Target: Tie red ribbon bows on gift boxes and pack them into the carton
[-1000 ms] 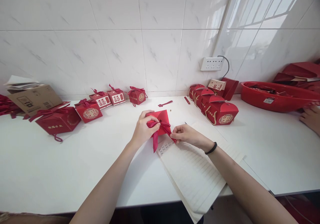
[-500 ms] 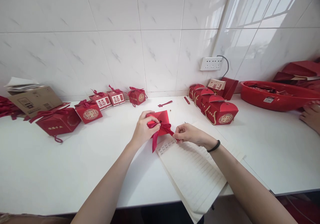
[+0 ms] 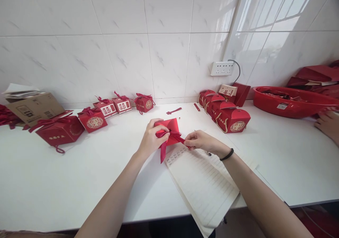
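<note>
A small red gift box (image 3: pixel 174 124) sits on the white table in front of me, a dark red ribbon (image 3: pixel 163 152) tied in a bow on its top. My left hand (image 3: pixel 154 136) pinches the bow near its knot, with its fingers resting over the box's left side. Between the fingertips of my right hand (image 3: pixel 199 140) is the ribbon's right tail, drawn out to the lower right. The other tail hangs loose at the front. Under my right hand lies an open lined notebook (image 3: pixel 203 186) with some writing at its top.
Finished-looking red boxes (image 3: pixel 93 119) with ribbons stand at left beside a cardboard box (image 3: pixel 34 109). Boxes with gold cord handles (image 3: pixel 233 119) line up at right. Farther right are a red basin (image 3: pixel 293 105) and another person's hand (image 3: pixel 328 125). A ribbon scrap (image 3: pixel 174 111) lies behind.
The view has shifted slightly. My right hand still holds the ribbon tail, stretched a little straighter, and the bow's right loop looks smaller. My left hand has stayed on the bow.
</note>
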Tool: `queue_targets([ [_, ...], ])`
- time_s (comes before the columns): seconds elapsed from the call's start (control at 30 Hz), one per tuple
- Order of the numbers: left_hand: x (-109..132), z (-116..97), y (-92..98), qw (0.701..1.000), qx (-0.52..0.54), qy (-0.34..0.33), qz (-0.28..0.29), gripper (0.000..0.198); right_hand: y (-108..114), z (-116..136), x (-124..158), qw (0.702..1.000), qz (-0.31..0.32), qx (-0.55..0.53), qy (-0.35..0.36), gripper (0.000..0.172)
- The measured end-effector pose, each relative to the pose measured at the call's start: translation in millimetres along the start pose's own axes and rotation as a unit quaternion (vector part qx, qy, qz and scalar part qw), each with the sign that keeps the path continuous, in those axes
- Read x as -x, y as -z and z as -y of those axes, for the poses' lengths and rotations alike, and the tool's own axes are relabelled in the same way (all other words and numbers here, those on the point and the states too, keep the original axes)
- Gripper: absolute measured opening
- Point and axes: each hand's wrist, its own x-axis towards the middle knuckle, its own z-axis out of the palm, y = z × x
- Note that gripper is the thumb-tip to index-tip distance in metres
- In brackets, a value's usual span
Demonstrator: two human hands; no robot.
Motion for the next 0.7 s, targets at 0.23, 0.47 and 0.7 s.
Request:
queue_targets([
  [0.23, -1, -1, 0.4, 1.0, -0.006, 0.008, 0.002, 0.006, 3, -1, 1, 1.0, 0.024, -0.013, 0.003, 0.015],
  [0.47, -2, -1, 0.9, 1.0, -0.004, 0.004, 0.003, 0.007, 10, 1, 5, 0.998, 0.055, 0.011, -0.016, 0.016],
  [0.7, -1, -1, 0.1, 1.0, -0.013, 0.008, 0.005, 0.007, 16, 2, 8, 0.995, 0.057, 0.072, -0.036, 0.017],
])
